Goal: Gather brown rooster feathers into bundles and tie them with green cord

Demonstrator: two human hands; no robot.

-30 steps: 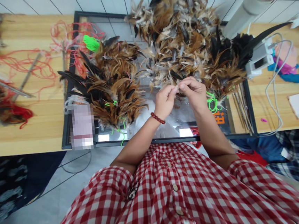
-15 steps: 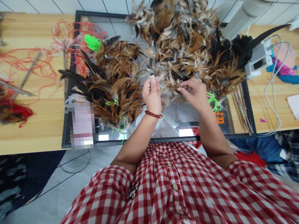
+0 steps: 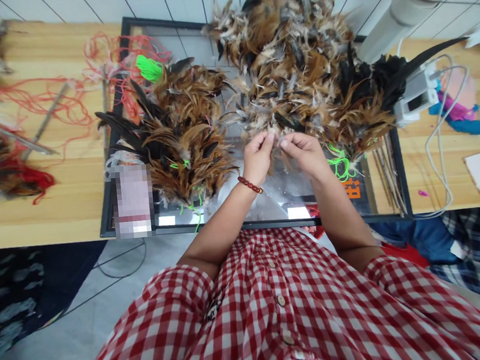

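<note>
My left hand (image 3: 259, 157), with a beaded bracelet (image 3: 249, 185) at its wrist, is closed in a pinch on a small feather. Close by on the right, my right hand (image 3: 306, 152) pinches at the feather too, thumb and forefinger together. Brownish feather barbs (image 3: 279, 158) show between the two sets of fingertips; their stems are hidden. Just beyond the hands spreads a large pile of brown, white and black feathers (image 3: 285, 81). A second heap of brown and black feathers (image 3: 189, 128) lies to the left, with green string (image 3: 180, 164) among it.
A black-framed glass panel (image 3: 244, 226) lies under the feathers. Bright green yarn (image 3: 149, 68) and tangled red string (image 3: 69, 99) are at the left. On the right stand a pale bottle (image 3: 398, 17) and a white device with cables (image 3: 420, 97), near thin sticks (image 3: 385, 175).
My left hand has moved right and toward my body, and its fingers now point toward the right hand. The right hand has shifted slightly left, so the fingertips are close together.
</note>
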